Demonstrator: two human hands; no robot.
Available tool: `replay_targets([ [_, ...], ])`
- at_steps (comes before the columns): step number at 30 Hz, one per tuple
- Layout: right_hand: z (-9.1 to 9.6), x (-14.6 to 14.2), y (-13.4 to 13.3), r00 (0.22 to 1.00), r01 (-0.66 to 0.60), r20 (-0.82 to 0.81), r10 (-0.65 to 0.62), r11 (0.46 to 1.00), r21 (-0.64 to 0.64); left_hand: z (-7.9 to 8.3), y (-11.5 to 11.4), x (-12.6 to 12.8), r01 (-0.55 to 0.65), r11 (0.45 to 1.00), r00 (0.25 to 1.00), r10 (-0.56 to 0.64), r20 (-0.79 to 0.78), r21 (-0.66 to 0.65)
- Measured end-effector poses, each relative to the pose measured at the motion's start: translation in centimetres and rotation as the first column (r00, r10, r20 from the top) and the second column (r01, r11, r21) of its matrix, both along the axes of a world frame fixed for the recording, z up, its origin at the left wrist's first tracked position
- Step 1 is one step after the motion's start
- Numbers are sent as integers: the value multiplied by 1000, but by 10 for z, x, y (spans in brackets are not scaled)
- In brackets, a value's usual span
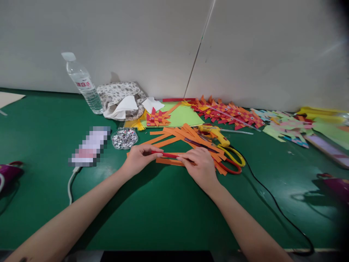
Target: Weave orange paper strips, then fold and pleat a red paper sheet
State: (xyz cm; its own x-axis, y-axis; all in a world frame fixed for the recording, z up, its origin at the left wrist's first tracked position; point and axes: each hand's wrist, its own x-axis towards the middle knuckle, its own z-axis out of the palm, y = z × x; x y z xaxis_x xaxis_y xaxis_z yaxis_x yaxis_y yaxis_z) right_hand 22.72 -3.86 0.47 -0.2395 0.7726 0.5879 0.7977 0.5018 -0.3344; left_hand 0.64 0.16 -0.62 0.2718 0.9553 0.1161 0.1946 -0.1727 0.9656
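A narrow red paper strip (171, 155) is stretched level between my two hands, just above the green table (152, 211). My left hand (140, 157) pinches its left end between thumb and fingers. At the other end, my right hand (200, 165) grips it the same way, fingers closed. Behind and beneath lie several loose orange paper strips (174, 134) in a fanned heap. Scissors (231, 165) with red and yellow handles rest on the heap, partly hidden by my right hand. A yellow glue gun (215, 134) lies just beyond them.
Left of the heap are a container of googly eyes (124, 138), a phone (89, 147) on a white cable and a water bottle (83, 83). A patterned tissue pouch (121, 98), woven red-and-orange paper fish (229, 112) and pale paper pieces (286, 125) line the wall. A black cord (272, 198) runs right.
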Motion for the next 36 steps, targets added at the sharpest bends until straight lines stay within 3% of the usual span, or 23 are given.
replay_targets([
  [3,0,0,0,1000,0,-5,0,1000,6,-1,0,-1,-5,1000,1000,5,16,-2],
  [11,0,-1,0,999,-18,-38,19,1000,20,-1,-2,-4,-9,990,994,25,-109,143],
  [22,0,1,1,1000,23,1,-23,997,77,-2,5,-3,16,996,999,-12,47,-90],
  [29,1,3,1,1000,17,-19,-15,995,102,-1,1,-6,-20,995,1000,18,21,95],
  [32,0,3,1,1000,12,3,-12,995,102,-3,2,-7,-24,994,998,30,-57,107],
  [36,-2,1,0,999,-27,26,25,995,94,-4,4,-7,70,989,985,-48,-163,127],
])
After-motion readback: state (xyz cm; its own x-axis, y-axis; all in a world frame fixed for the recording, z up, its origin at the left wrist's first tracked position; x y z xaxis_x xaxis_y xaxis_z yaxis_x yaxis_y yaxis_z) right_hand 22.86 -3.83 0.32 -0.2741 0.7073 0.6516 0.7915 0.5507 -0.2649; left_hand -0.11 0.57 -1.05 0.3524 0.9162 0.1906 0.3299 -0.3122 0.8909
